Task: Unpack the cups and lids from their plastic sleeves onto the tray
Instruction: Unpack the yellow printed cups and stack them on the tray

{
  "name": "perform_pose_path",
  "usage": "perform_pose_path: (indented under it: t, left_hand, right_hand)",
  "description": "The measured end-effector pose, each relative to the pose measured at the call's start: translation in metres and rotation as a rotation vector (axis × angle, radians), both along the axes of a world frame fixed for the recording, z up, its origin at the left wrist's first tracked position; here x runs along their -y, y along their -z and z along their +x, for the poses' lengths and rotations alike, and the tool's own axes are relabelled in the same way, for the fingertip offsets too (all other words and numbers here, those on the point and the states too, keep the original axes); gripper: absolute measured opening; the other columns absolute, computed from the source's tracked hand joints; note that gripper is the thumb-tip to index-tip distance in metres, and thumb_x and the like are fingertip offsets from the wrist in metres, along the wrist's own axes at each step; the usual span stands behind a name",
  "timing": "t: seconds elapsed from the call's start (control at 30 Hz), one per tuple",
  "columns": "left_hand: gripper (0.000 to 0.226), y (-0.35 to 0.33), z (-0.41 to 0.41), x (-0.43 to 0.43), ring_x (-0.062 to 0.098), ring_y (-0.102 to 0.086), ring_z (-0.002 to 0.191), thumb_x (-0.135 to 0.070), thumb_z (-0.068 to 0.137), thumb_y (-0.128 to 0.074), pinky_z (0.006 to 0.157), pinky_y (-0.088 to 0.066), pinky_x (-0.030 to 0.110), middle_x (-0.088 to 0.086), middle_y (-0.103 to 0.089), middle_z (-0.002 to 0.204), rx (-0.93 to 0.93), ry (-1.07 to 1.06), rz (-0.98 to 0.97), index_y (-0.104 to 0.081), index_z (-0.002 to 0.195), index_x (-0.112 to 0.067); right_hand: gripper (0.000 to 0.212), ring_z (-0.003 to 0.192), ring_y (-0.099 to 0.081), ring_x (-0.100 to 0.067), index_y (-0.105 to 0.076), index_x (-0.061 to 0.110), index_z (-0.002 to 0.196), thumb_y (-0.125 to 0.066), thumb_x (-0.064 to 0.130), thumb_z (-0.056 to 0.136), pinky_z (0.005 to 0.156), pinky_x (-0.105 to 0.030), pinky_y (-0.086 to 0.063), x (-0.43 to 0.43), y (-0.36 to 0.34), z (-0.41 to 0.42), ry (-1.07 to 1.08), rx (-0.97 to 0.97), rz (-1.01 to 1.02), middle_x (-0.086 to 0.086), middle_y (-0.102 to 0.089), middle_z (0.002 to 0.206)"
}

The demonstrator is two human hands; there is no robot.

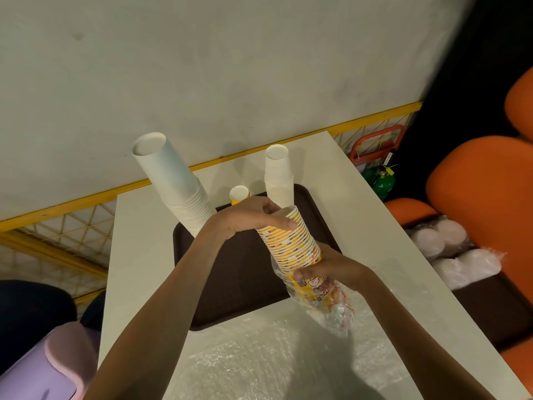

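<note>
Head view: brown tray (230, 269) on white table (138, 255) against grey wall (230, 67), orange seats (476, 197).

Four cup stacks (173, 183) (278, 174) (239, 194) (291, 243), one tray (230, 269), two hands (245, 215) (334, 267).

On the table (138, 255) lies the tray (230, 284). At its far edge stand the left stack (173, 180) of cups, the right stack (278, 174), and a short stack (238, 194) between them. Above its right side is a fourth stack (291, 241), near end inside a sleeve (326, 301).
</note>
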State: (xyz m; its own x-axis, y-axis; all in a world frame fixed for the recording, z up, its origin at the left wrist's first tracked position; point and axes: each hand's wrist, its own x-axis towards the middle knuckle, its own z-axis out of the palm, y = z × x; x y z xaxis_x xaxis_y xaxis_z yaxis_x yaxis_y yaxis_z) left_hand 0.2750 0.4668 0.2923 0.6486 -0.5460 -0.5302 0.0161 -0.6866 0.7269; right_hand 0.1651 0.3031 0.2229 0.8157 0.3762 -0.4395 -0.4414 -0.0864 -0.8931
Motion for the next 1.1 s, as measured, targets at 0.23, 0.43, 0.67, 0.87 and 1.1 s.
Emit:
perform_pose_path:
  t: [0.23, 0.43, 0.67, 0.87, 1.1]
  left_hand:
    - [0.034, 0.001, 0.001, 0.001, 0.013, -0.059, 0.101, -0.044, 0.084, -0.063, 0.082, -0.046, 0.022, -0.005, -0.06, 0.105, 0.049, -0.038, 0.046, -0.055, 0.105, -0.02]
    - [0.035, 0.001, -0.001, 0.005, 0.01, -0.057, 0.098, -0.046, 0.089, -0.056, 0.08, -0.045, 0.02, -0.007, -0.057, 0.105, 0.102, -0.06, 0.038, -0.054, 0.113, -0.02]
    - [0.041, -0.005, 0.019, -0.001, 0.021, -0.062, 0.1, -0.047, 0.089, -0.057, 0.091, -0.051, 0.037, 0.004, -0.065, 0.11, 0.184, -0.274, -0.036, -0.058, 0.112, -0.014]
    - [0.049, 0.007, 0.028, -0.026, 0.024, -0.064, 0.103, -0.049, 0.087, -0.059, 0.087, -0.053, 0.034, 0.009, -0.067, 0.112, 0.028, -0.434, -0.212, -0.056, 0.121, -0.013]
    - [0.039, 0.037, 0.012, -0.043, 0.014, -0.066, 0.101, -0.036, 0.082, -0.063, 0.089, -0.051, 0.027, -0.001, -0.068, 0.11, -0.209, -0.321, -0.249, -0.053, 0.118, -0.023]
  right_hand:
    - [0.103, 0.088, -0.064, 0.009, -0.049, 0.031, 0.11, -0.082, 0.071, 0.022, 0.069, -0.009, -0.049, -0.002, 0.0, -0.003, 0.004, 0.021, 0.02, 0.015, -0.061, 0.104]
    - [0.043, 0.094, -0.062, -0.001, -0.046, 0.03, 0.109, -0.073, 0.015, 0.078, 0.07, -0.01, -0.051, -0.003, 0.0, -0.005, 0.02, -0.015, -0.024, 0.008, -0.058, 0.108]
    - [0.037, 0.096, -0.059, -0.004, -0.048, 0.031, 0.108, -0.062, 0.004, 0.086, 0.076, -0.015, -0.051, 0.005, 0.01, -0.001, 0.058, -0.029, -0.042, 0.008, -0.059, 0.109]
    - [0.045, 0.098, -0.064, -0.008, -0.054, 0.032, 0.109, -0.067, 0.028, 0.067, 0.077, -0.019, -0.052, 0.009, 0.015, 0.003, 0.22, -0.055, 0.064, 0.008, -0.065, 0.107]
    - [0.03, 0.094, -0.066, -0.008, -0.055, 0.031, 0.107, -0.069, 0.022, 0.082, 0.074, -0.02, -0.054, 0.007, 0.023, 0.01, 0.303, -0.093, 0.142, 0.008, -0.067, 0.105]
